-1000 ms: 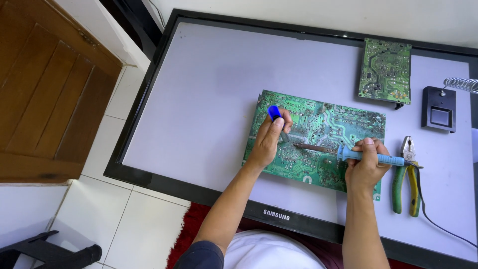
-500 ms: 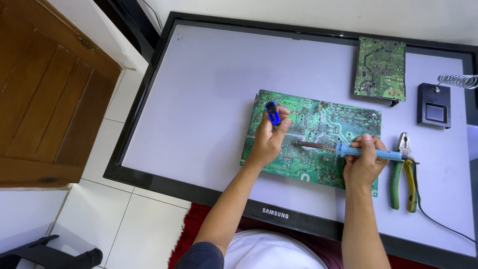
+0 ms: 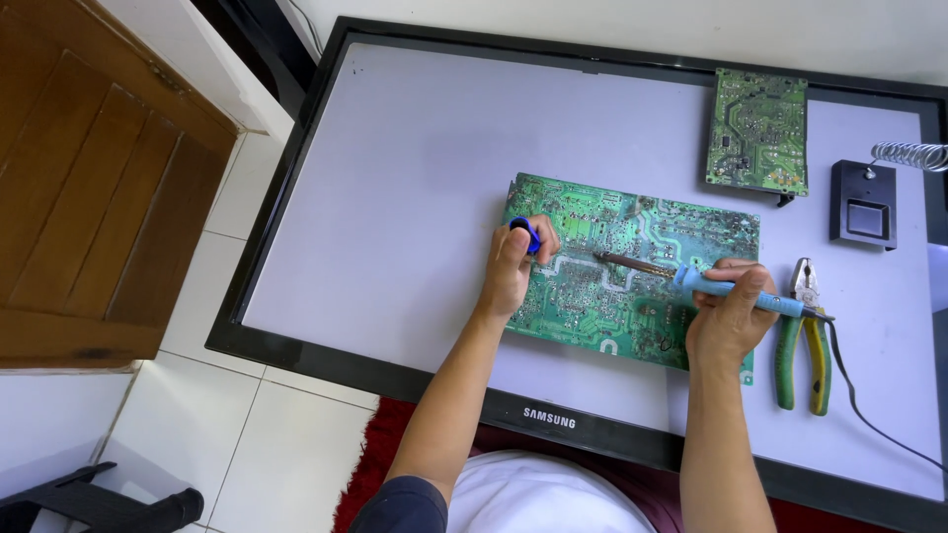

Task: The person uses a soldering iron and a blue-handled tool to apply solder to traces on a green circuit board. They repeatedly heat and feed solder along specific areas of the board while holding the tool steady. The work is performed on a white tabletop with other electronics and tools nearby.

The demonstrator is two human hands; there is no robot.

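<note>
Circuit board (image 3: 632, 271) is lying on our flat screen (image 3: 415, 168); our right hand (image 3: 729, 318) is gripping the soldering iron (image 3: 691, 281), left hand (image 3: 512, 268) pinching a blue tool (image 3: 526, 235).

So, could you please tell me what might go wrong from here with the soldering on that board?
1. The soldering iron in the right hand points toward the left hand, which rests on the green circuit board; a slip could burn the fingers.
2. The board lies directly on the flat screen panel, so heat or solder could mark it.
3. The iron's cord trails past the pliers and might snag.
</note>
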